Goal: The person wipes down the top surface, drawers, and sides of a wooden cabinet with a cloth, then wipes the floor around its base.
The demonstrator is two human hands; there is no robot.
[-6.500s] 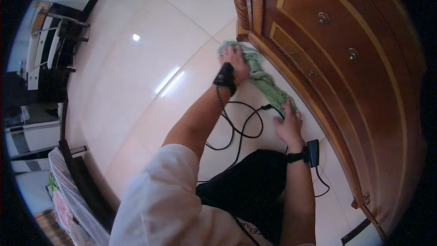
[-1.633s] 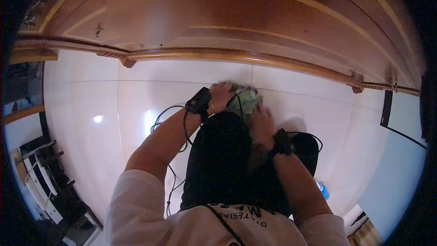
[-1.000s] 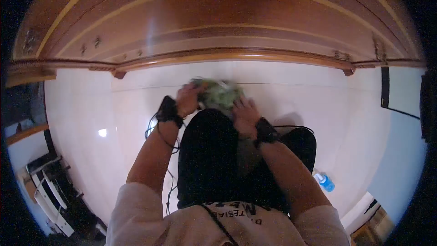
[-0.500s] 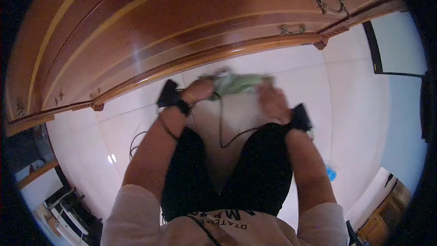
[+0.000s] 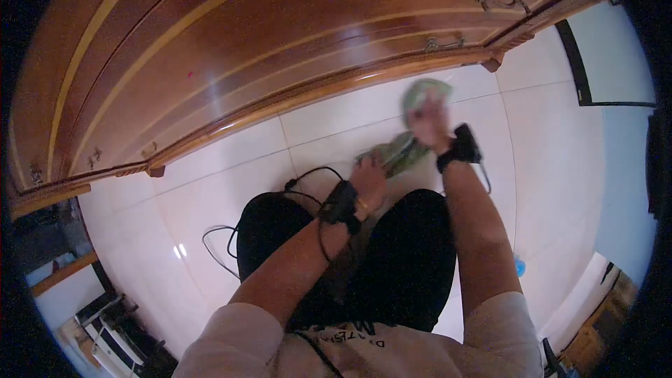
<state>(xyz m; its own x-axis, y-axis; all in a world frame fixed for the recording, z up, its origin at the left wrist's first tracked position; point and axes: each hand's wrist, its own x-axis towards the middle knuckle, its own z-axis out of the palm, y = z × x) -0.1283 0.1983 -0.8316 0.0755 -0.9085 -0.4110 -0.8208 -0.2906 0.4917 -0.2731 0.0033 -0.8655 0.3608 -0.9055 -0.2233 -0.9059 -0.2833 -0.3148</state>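
A green cloth (image 5: 402, 152) lies stretched diagonally over the white tiled floor, close to the foot of the wooden cabinet. My right hand (image 5: 428, 120), smeared by motion, is on its far part, nearer the cabinet; how its fingers are set cannot be made out. At the near end of the cloth is my left hand (image 5: 370, 178), its fingers spread over the fabric. Each wrist wears a black strapped device, and a black cable runs from the left one.
A brown wooden cabinet (image 5: 294, 49) with metal handles spans the top. Loops of black cable (image 5: 222, 231) lie left of my knees. A small blue object (image 5: 519, 267) is on the floor at the right. White furniture (image 5: 115, 343) stands at the lower left.
My right hand has moved forward with the far part of the cloth. My left hand has moved right and nearer my body. The cloth now runs diagonally instead of across.
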